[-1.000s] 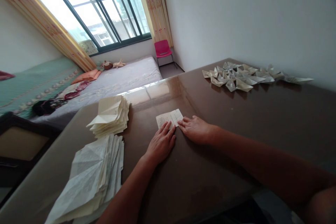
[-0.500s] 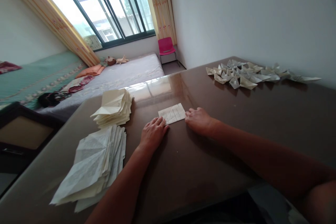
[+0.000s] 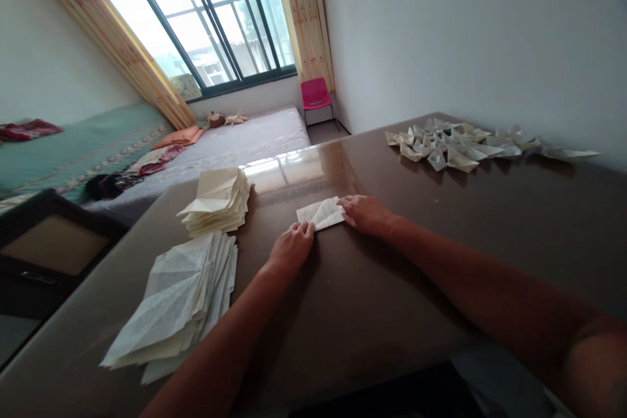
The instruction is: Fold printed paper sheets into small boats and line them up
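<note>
A small folded sheet of printed paper [image 3: 321,212] lies on the brown tabletop between my hands, with a slanting crease or fold edge across it. My left hand [image 3: 294,241] rests at its near left corner, fingers together on the edge. At the far right corner, my right hand [image 3: 365,212] pinches the paper between thumb and fingers. The tips of both hands partly cover the paper's corners.
Left of my hands lie a stack of cream paper [image 3: 220,199] and a nearer stack of whitish creased sheets [image 3: 176,287]. Several folded paper shapes [image 3: 450,144] sit at the back right by the wall. Beyond the table are a bed [image 3: 255,137] and a pink chair [image 3: 316,95].
Both hands first lay flat over the paper's near edge, then moved apart to its two ends. My right hand has since shifted to the far right corner, and a slanting fold now shows.
</note>
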A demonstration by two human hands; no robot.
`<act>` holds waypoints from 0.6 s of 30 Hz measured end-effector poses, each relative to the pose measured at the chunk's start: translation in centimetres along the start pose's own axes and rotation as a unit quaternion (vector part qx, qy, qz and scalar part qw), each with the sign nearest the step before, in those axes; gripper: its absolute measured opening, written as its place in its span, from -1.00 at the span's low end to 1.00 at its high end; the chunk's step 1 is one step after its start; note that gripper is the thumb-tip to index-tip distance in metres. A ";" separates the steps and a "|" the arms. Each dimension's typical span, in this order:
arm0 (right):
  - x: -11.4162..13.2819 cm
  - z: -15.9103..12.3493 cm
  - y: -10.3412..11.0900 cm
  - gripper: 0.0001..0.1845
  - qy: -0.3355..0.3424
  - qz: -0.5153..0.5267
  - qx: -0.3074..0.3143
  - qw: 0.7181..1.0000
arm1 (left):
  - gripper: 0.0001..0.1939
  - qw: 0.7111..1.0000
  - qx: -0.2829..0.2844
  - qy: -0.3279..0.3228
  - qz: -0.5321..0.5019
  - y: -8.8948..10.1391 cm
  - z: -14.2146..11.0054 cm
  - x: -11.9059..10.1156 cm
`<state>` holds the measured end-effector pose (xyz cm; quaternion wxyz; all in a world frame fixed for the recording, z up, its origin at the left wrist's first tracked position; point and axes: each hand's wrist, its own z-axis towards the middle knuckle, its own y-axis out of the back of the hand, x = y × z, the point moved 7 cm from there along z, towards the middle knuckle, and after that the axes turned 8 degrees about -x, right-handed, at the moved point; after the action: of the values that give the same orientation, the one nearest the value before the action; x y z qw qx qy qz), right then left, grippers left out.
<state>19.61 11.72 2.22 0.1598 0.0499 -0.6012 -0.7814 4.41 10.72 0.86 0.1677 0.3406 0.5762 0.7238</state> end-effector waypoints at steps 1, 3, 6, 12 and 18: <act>0.0 0.0 -0.1 -0.58 0.004 0.008 -0.002 1.000 | -0.63 1.000 0.003 0.000 0.001 0.2 0.2 -0.1; -0.1 0.0 -0.3 -0.50 0.010 0.031 0.002 0.999 | -0.65 1.000 0.008 -0.001 0.002 0.6 0.6 -0.2; -0.4 0.1 -0.8 -0.39 0.012 0.069 0.015 0.997 | -0.71 1.000 0.013 -0.003 0.001 1.0 1.4 0.0; -1.1 0.4 -0.7 -0.47 0.032 0.062 -0.055 0.996 | -0.76 0.999 -0.024 0.024 -0.017 0.6 1.2 1.4; 0.7 0.2 1.6 -0.84 0.138 0.043 -0.113 0.983 | -0.74 0.974 -0.174 0.038 -0.139 0.3 0.1 3.0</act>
<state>19.19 11.28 3.89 0.2792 0.1126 -0.4832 -0.8221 2.38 12.60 2.09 0.3007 0.1950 0.4891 0.7952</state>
